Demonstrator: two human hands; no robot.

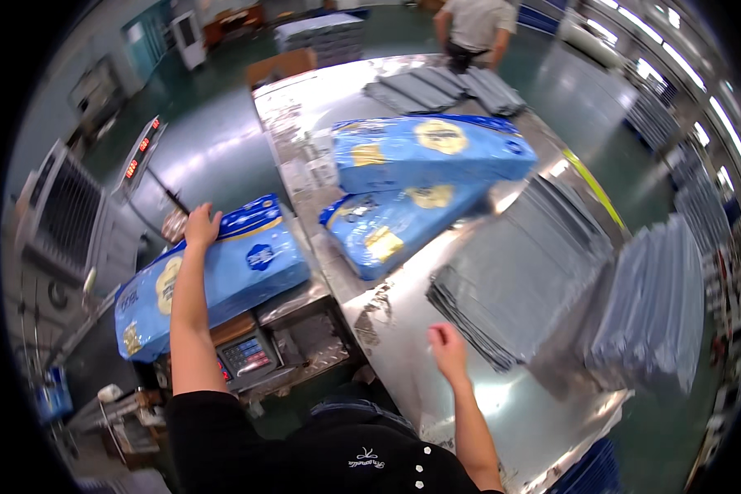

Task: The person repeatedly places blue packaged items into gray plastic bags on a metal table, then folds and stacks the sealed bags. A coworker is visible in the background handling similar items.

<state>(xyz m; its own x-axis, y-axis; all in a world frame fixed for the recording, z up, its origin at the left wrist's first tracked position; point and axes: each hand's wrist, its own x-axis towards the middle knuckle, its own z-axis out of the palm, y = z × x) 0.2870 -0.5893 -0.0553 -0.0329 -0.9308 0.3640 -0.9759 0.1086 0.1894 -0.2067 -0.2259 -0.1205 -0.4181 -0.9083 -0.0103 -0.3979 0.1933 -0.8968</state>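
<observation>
My left hand (pixel 202 227) rests on the far edge of a long blue plastic-wrapped package (pixel 222 272), its fingers spread. That package lies at the left, above a scale with a keypad panel (pixel 249 356). Over the metal table (pixel 395 329) hovers my right hand (pixel 447 352), its fingers curled in. Whether anything is inside them is too small to tell. Nearest to it is a pile of flat grey plastic bags (pixel 519 263). Two more blue packages lie farther off, the upper one (pixel 432 152) partly on top of the lower one (pixel 407 218).
A tall stack of folded grey bags (pixel 646 305) stands at the right table edge. More grey bags (pixel 445 89) lie at the far end, near another person (pixel 476 33). A lit red display on a pole (pixel 142 148) rises behind the left package, beside a grey louvred unit (pixel 66 214).
</observation>
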